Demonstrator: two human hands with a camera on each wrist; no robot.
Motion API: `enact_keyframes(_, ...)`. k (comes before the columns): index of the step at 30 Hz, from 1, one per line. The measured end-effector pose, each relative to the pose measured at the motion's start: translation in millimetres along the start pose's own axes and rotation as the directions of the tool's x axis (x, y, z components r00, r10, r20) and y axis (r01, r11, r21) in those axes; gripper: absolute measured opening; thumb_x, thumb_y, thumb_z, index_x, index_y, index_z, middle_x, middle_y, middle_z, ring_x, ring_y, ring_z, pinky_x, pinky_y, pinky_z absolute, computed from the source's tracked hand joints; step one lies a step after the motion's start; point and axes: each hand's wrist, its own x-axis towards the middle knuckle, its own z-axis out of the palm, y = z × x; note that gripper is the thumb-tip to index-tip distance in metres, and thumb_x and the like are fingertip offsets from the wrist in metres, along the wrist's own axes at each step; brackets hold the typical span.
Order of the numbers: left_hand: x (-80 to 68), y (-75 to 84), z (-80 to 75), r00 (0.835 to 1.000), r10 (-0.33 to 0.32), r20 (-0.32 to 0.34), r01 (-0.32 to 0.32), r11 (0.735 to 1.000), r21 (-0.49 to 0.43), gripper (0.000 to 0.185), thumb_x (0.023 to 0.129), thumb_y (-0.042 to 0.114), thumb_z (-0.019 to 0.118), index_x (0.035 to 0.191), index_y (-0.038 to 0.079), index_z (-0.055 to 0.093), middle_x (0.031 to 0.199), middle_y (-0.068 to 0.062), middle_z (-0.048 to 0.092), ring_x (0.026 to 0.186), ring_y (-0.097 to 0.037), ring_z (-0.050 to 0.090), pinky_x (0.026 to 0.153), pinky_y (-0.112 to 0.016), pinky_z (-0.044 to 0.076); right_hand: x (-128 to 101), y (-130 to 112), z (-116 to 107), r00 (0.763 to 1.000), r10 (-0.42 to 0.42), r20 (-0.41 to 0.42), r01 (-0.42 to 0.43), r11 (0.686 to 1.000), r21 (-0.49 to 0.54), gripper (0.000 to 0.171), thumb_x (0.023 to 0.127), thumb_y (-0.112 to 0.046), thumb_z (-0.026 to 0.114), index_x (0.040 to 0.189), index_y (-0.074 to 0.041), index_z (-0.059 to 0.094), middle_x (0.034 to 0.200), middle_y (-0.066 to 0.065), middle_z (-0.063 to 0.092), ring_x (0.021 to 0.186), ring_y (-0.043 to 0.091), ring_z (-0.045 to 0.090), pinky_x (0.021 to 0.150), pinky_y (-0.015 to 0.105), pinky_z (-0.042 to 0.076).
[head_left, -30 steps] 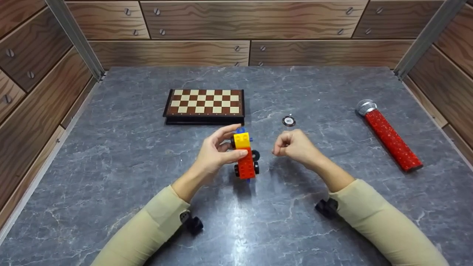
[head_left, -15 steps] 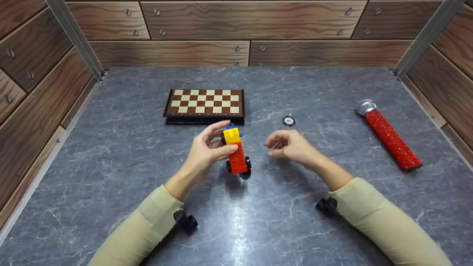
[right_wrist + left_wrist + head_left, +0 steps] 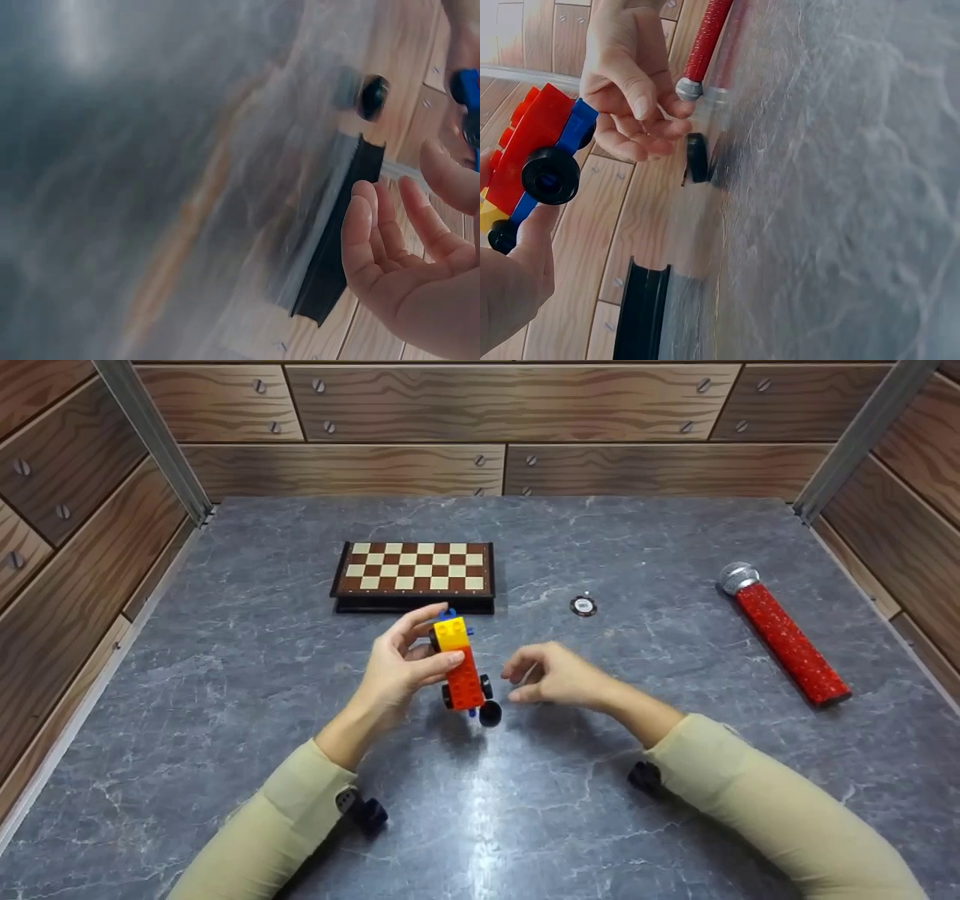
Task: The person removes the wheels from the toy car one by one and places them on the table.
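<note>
My left hand [image 3: 390, 664] pinches a toy car [image 3: 458, 673] of red and yellow building bricks, thumb on top. In the left wrist view its blue base [image 3: 575, 129] and black wheels [image 3: 550, 175] show, and it is held above the table. A loose black wheel [image 3: 490, 713] is on the table near the car's lower end; in the left wrist view that loose wheel [image 3: 697, 157] looks upright on its tread. My right hand [image 3: 559, 675] hovers just right of it, fingers loosely bent and apart, with nothing between them.
A closed chessboard box [image 3: 414, 572] lies behind the left hand. A poker chip [image 3: 583, 605] is on the grey marbled table [image 3: 247, 675] beyond the right hand. At the right lies a red glittery microphone [image 3: 787, 637]. Wood-patterned walls [image 3: 420, 405] enclose the back and sides.
The left hand has moved left with the car. The loose wheel has moved toward the front and slightly left. The right hand's fingers have spread from a curl, and it has moved left, toward the wheel.
</note>
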Motion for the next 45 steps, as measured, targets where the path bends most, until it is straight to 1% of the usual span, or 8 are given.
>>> enact_keyframes(4, -1.5, 3.0, -5.6, 1.000, 0.004, -0.023, -0.004, 1.000, 0.002, 0.066, 0.074, 0.001, 0.077, 0.133, 0.013, 0.049, 0.125, -0.017, 0.046, 0.104, -0.034, 0.057, 0.083, -0.046, 0.051, 4.7, -3.9, 11.0, 0.997, 0.005, 0.076, -0.003, 0.999, -0.032, 0.034, 0.074, -0.003, 0.074, 0.106, 0.002, 0.062, 0.096, 0.014, 0.065, 0.085, 0.024, 0.062, 0.075, 0.032, 0.053)
enact_keyframes(8, -3.0, 5.0, -11.1, 0.999, 0.001, -0.044, -0.001, 1.000, 0.007, 0.066, 0.075, 0.002, 0.076, 0.133, 0.014, 0.049, 0.126, -0.016, 0.045, 0.105, -0.033, 0.057, 0.083, -0.045, 0.051, 6.7, -5.8, 19.7, 0.993, 0.001, 0.121, 0.009, 0.997, -0.083, 0.037, 0.072, -0.003, 0.076, 0.106, 0.001, 0.063, 0.094, 0.013, 0.065, 0.081, 0.021, 0.062, 0.075, 0.031, 0.053)
enact_keyframes(15, -4.8, 5.3, -21.0, 0.997, 0.007, -0.073, -0.007, 1.000, 0.007, 0.066, 0.076, 0.000, 0.075, 0.134, 0.011, 0.047, 0.123, -0.017, 0.047, 0.104, -0.035, 0.056, 0.081, -0.044, 0.052, 7.6, -5.3, 28.7, 0.992, 0.020, 0.123, 0.005, 0.980, -0.198, 0.040, 0.068, -0.004, 0.079, 0.105, -0.005, 0.063, 0.093, 0.009, 0.061, 0.078, 0.018, 0.059, 0.074, 0.032, 0.051)
enact_keyframes(19, -4.8, 5.2, -23.7, 0.996, 0.008, -0.085, -0.007, 1.000, 0.009, 0.066, 0.075, 0.000, 0.075, 0.134, 0.010, 0.047, 0.121, -0.017, 0.047, 0.101, -0.034, 0.057, 0.079, -0.043, 0.053, 6.9, -5.0, 31.8, 0.993, -0.019, 0.116, 0.052, 0.956, -0.289, 0.034, 0.068, -0.002, 0.078, 0.099, -0.007, 0.065, 0.090, 0.007, 0.057, 0.079, 0.018, 0.055, 0.075, 0.034, 0.047)
enact_keyframes(23, -4.6, 5.6, -23.6, 0.996, 0.010, -0.087, -0.010, 1.000, 0.002, 0.065, 0.075, 0.000, 0.076, 0.133, 0.011, 0.048, 0.120, -0.018, 0.046, 0.100, -0.033, 0.058, 0.078, -0.041, 0.053, 5.4, -6.7, 29.5, 0.993, -0.047, 0.108, 0.080, 0.942, -0.325, 0.030, 0.067, 0.001, 0.076, 0.095, -0.007, 0.064, 0.089, 0.007, 0.057, 0.082, 0.020, 0.053, 0.076, 0.036, 0.046)
enact_keyframes(30, -4.6, 6.0, -21.4, 0.998, 0.012, -0.069, -0.013, 1.000, -0.014, 0.066, 0.075, -0.002, 0.074, 0.134, 0.009, 0.046, 0.121, -0.018, 0.046, 0.101, -0.034, 0.057, 0.078, -0.040, 0.054, 0.3, 0.3, 2.8, 0.999, 0.032, 0.019, -0.026, 0.969, -0.247, 0.030, 0.070, 0.002, 0.074, 0.097, -0.004, 0.062, 0.092, 0.009, 0.062, 0.086, 0.023, 0.058, 0.081, 0.038, 0.049)
enact_keyframes(37, -4.1, 4.2, -19.5, 0.998, -0.002, -0.060, 0.003, 1.000, 0.011, 0.066, 0.075, 0.000, 0.075, 0.134, 0.010, 0.047, 0.122, -0.017, 0.047, 0.098, -0.033, 0.059, 0.080, -0.043, 0.053, -5.0, 26.0, -33.0, 0.996, -0.004, -0.093, -0.016, 0.977, -0.212, 0.031, 0.069, 0.001, 0.077, 0.095, 0.004, 0.062, 0.086, 0.014, 0.065, 0.080, 0.026, 0.059, 0.076, 0.039, 0.049)
enact_keyframes(45, -2.7, 3.6, -14.3, 0.999, -0.009, -0.041, 0.010, 1.000, 0.024, 0.067, 0.074, 0.001, 0.077, 0.134, 0.011, 0.048, 0.123, -0.016, 0.047, 0.098, -0.033, 0.060, 0.079, -0.041, 0.053, -12.4, 50.3, -63.6, 0.984, 0.053, -0.170, -0.089, 0.973, -0.212, 0.033, 0.069, -0.001, 0.078, 0.095, 0.006, 0.061, 0.085, 0.017, 0.064, 0.081, 0.029, 0.059, 0.076, 0.037, 0.047)
